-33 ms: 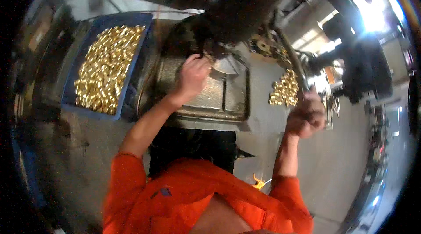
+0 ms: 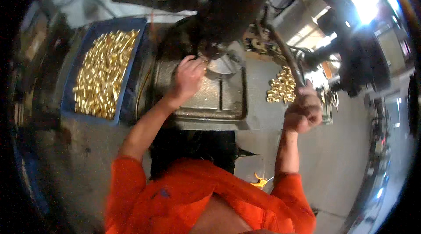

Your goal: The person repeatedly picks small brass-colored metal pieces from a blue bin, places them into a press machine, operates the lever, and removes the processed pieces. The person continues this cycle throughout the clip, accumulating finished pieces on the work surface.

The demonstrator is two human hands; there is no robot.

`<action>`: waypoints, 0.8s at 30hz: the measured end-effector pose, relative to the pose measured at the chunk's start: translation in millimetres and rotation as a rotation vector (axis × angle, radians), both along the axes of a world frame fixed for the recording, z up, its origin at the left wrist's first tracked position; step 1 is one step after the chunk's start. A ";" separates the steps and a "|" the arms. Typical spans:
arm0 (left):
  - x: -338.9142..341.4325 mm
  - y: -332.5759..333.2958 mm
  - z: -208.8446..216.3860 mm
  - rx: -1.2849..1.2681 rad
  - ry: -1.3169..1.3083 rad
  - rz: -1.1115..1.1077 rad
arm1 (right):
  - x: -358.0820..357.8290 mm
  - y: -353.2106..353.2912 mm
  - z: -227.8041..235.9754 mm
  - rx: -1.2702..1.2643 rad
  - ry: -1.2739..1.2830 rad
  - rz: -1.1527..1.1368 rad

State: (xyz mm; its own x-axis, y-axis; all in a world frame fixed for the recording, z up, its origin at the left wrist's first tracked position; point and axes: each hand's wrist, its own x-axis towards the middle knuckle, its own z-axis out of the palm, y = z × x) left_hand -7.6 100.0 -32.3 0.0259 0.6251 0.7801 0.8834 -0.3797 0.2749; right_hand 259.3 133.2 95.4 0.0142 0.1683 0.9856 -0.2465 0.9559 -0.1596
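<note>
At the press table (image 2: pixel 219 102), the left hand (image 2: pixel 188 78) is pinching a small part under the dark head, fingers curled to seat it, while the right hand (image 2: pixel 302 111) is clenching the lever (image 2: pixel 285 56), ready to pull. A blue bin (image 2: pixel 127 98) of brass pieces (image 2: pixel 103 74) is sitting just left, within reach; another brass pile (image 2: pixel 282 85) is lying on the floor to the right.

This is a metalworking workshop. A heavy press (image 2: pixel 206 10) fills the upper centre above a worn steel table (image 2: pixel 215 98). A blue crate of small brass parts (image 2: pixel 103 74) sits at left, another brass pile (image 2: pixel 280 85) at right, on a concrete floor (image 2: pixel 342 155).
</note>
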 end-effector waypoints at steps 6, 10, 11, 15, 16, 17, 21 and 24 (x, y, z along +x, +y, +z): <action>-5.4 -5.9 20.3 -0.022 0.058 0.017 | 11.8 -3.3 32.5 -0.334 0.042 -0.105; 20.1 -21.1 34.8 -0.075 0.065 -0.105 | 11.8 -14.4 -22.5 -0.359 -0.626 -0.256; 33.7 -24.1 39.7 -0.063 0.124 -0.128 | -5.5 -27.1 -27.8 -0.500 -0.921 -0.280; 66.3 -32.7 47.7 -0.069 0.150 -0.278 | -42.0 -37.6 -72.8 -0.539 -0.983 -0.227; 65.7 -33.1 47.0 -0.094 0.147 -0.286 | -45.2 -37.2 -73.0 -0.573 -1.036 -0.252; 66.0 -34.2 46.1 -0.116 0.138 -0.285 | -44.9 -35.2 -72.9 -0.577 -0.978 -0.195; 66.6 -29.8 46.0 -0.051 0.218 -0.267 | -24.6 -2.2 -89.9 -0.854 -0.848 0.021; 39.0 -40.5 66.2 -0.111 0.289 -0.203 | 29.8 86.5 -115.0 -0.680 -0.892 -0.269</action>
State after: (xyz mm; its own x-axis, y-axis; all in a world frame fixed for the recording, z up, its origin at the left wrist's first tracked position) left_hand 31.4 59.5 33.8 0.3670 0.6650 0.6505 0.8404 -0.5368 0.0746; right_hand 289.2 219.7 -19.5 -0.5261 0.7658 0.3698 0.4124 0.6101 -0.6766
